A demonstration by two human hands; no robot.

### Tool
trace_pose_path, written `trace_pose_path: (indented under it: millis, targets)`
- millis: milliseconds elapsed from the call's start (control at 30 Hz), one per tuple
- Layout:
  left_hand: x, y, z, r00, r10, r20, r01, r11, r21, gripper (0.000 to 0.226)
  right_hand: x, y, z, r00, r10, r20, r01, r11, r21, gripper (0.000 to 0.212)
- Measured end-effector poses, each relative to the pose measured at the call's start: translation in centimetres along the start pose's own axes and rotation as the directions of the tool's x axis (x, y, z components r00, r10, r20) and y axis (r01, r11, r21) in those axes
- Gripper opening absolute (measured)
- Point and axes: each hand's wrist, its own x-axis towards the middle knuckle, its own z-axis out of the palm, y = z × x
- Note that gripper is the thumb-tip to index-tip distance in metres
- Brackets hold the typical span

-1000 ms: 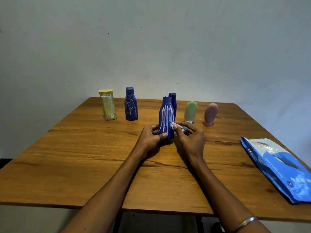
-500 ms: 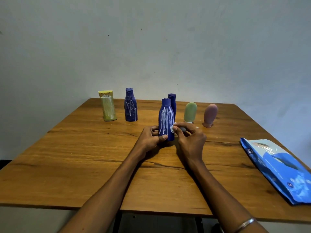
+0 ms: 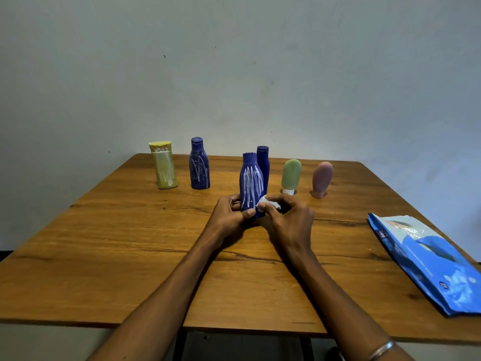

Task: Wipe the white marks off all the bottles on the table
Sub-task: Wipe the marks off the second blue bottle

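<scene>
The left hand (image 3: 229,213) curls its fingers and thumb round the base of the dark blue plastic bottle streaked with white lines (image 3: 251,184), seemingly to steady it upright on the wooden table (image 3: 130,243). The right hand (image 3: 290,220) pinches a small crumpled white wipe (image 3: 268,204) against its lower right side. Just beyond the fingertips stand another dark blue bottle (image 3: 263,162), close behind, and a green tube (image 3: 291,176) that may crowd wiping strokes; the blue wipes packet (image 3: 429,261) lies well right.

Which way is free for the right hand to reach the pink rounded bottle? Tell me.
Probably straight ahead and rightward: bare wooden table separates the right hand, holding a white wipe, from the pink rounded bottle.
</scene>
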Motion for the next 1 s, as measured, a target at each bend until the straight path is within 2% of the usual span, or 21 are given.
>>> trace_pose_path:
  millis: [100, 200, 333, 500, 633, 800, 900, 1000]
  targets:
    - [-0.1, 0.0, 0.3, 0.997, 0.002, 0.071, -0.008, 0.997, 0.083, 0.044, 0.4, -0.4, -0.2, 0.996, -0.009, -0.093, 0.016, 0.997, 0.074, 0.020]
    - [-0.1, -0.1, 0.6, 0.997, 0.009, 0.072, -0.017, 0.993, 0.114, 0.054, 0.9, -0.5, -0.3, 0.991, -0.052, -0.120, 0.061, 0.996, 0.068, 0.027]
    - [-0.1, -0.2, 0.3, 0.999, 0.032, -0.008, -0.031, 0.998, 0.052, 0.053, 0.7, -0.5, -0.3, 0.996, -0.082, 0.045, 0.080, 0.996, 0.030, 0.032]
    - [-0.1, -0.3, 0.3, 0.991, 0.110, -0.078, -0.102, 0.989, 0.110, 0.054, 0.7, -0.2, -1.4, 0.973, 0.004, 0.230, 0.008, 0.998, -0.055, 0.014]
    - [-0.1, -0.4, 0.4, 0.992, 0.124, -0.018, -0.119, 0.978, 0.169, 0.052, 0.7, -0.6, -1.4, 0.987, -0.046, 0.157, 0.053, 0.998, -0.035, 0.012]
    - [-0.1, -0.4, 0.8, 0.994, 0.103, 0.028, -0.107, 0.971, 0.215, 0.058, 1.6, -1.3, -1.1, 0.988, -0.130, -0.088, 0.138, 0.986, 0.092, 0.025]
    - [-0.2, -0.3, 0.9, 0.995, 0.096, 0.018, -0.097, 0.969, 0.225, 0.063, 2.1, -1.0, -0.8, 0.979, -0.180, -0.095, 0.192, 0.973, 0.130, 0.027]
    - [-0.2, -0.3, 0.8, 0.995, 0.099, -0.007, -0.096, 0.977, 0.188, 0.059, 2.1, -0.7, -1.0, 0.988, -0.153, -0.028, 0.155, 0.983, 0.095, 0.022]
